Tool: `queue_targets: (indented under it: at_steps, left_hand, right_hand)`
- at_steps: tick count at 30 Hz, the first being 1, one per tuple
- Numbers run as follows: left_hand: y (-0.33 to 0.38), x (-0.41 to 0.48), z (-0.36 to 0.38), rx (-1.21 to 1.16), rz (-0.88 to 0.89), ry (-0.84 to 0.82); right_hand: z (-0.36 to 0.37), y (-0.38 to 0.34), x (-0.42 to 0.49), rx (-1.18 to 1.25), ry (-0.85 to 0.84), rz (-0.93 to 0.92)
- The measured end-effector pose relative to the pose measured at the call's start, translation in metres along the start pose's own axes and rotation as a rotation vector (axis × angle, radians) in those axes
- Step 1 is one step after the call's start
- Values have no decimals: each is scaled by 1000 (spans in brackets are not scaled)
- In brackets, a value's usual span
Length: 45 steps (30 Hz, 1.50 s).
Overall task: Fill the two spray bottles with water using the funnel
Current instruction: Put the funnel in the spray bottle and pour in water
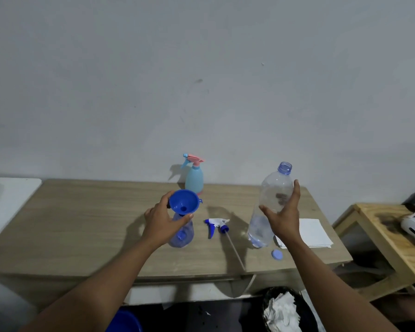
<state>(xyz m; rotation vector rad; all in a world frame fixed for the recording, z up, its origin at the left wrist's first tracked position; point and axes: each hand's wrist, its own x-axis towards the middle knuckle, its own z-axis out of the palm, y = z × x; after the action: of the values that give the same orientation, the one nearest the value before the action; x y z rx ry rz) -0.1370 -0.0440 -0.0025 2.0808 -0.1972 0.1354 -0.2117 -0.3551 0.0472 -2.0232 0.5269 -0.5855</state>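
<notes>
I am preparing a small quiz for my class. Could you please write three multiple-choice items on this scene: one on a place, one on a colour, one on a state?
1. Where does the blue funnel sit?
A. flat on the table
B. in the neck of the clear blue spray bottle
C. in the waste bin

2. What colour is the trigger of the light blue spray bottle by the wall?
A. pink
B. green
C. black

3. The water bottle in the right hand is:
A. capped
B. lying down
C. uncapped

Answers:
1 B, the left hand steadies the funnel on that bottle.
2 A, its trigger is pink.
3 C, its mouth is open and the bottle cap lies on the table.
</notes>
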Motion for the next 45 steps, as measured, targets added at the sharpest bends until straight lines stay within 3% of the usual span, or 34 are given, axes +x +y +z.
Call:
queue_targets:
  at_steps: [13, 19, 22, 26, 31, 36, 40, 45]
  left_hand:
    - [-8, 1, -4, -50, -50, -59]
    - [-22, -5, -3, -108, -103, -64]
    - [-38, -12, -1, -115, -151, -33]
    - [-62, -25, 7, -83, -165, -43]
    - [-65, -41, 16, -16, -121, -60]
    - [-65, -48, 17, 5, -112, -60]
    - [-61, -50, 14, 30, -78, -63]
    - [-59, -46, 14, 69, -34, -52]
  right_hand:
    - [6, 17, -5, 40, 86, 113]
    - [26, 23, -49, 130, 373, 41]
    - [45, 26, -66, 182, 242, -34]
    - [70, 7, -57, 193, -86, -101]
    - [106, -31, -31, 108, -472, -103]
    - [131, -58, -14, -48, -740, -213]
    - [140, -66, -11, -98, -830, -292]
    - [140, -69, -16, 49, -746, -213]
